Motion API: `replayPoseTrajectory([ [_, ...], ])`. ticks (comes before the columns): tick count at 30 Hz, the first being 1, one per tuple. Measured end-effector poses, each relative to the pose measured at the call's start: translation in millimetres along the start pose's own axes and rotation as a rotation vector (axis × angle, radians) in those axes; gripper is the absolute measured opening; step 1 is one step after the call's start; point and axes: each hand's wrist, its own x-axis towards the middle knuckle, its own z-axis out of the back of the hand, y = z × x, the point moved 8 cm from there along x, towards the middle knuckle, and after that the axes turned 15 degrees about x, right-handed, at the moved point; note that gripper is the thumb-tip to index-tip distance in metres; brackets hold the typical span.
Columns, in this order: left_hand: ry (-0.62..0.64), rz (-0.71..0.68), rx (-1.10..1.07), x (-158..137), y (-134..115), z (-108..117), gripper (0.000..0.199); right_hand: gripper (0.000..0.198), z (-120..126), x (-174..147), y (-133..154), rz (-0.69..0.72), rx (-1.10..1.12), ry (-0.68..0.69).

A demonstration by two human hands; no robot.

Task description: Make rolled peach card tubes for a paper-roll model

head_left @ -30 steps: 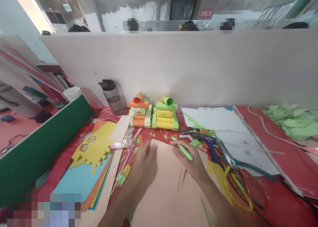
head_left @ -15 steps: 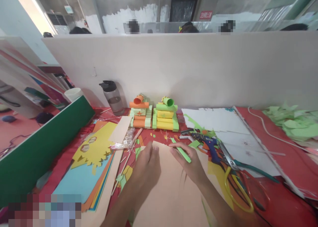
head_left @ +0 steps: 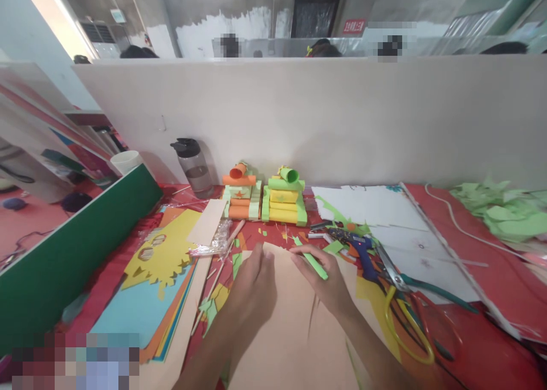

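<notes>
Peach paper sheet [head_left: 294, 333] lies on the table [head_left: 491, 287] under both hands; the left hand [head_left: 252, 290] presses flat and open on it, hardly moved since a second ago, while the right hand [head_left: 329, 282] pinches a green strip [head_left: 314, 263], shifted slightly up the sheet

Bright, even daylight enters from the upper left; shadows are soft. The view bows at its edges, corners blur slightly, and several patches are pixelated.
</notes>
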Motion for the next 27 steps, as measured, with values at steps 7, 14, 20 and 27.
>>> replayPoseTrajectory([
  [7, 0.039, -0.017, -0.047, 7, 11, -8, 0.034, 0.017, 8, 2, -3, 0.005, 0.004, -0.038],
  [14, 0.168, -0.105, -0.086, 10, 8, -11, 0.031, 0.018, 32, 7, 0, 0.056, 0.01, -0.156],
  [20, 0.098, -0.223, 0.084, 9, -2, -6, 0.031, 0.021, 32, 7, 1, 0.064, -0.021, -0.143],
  [27, 0.016, -0.18, 0.156, 19, 1, 11, 0.028, 0.025, 40, 11, -8, -0.026, -0.118, -0.033],
])
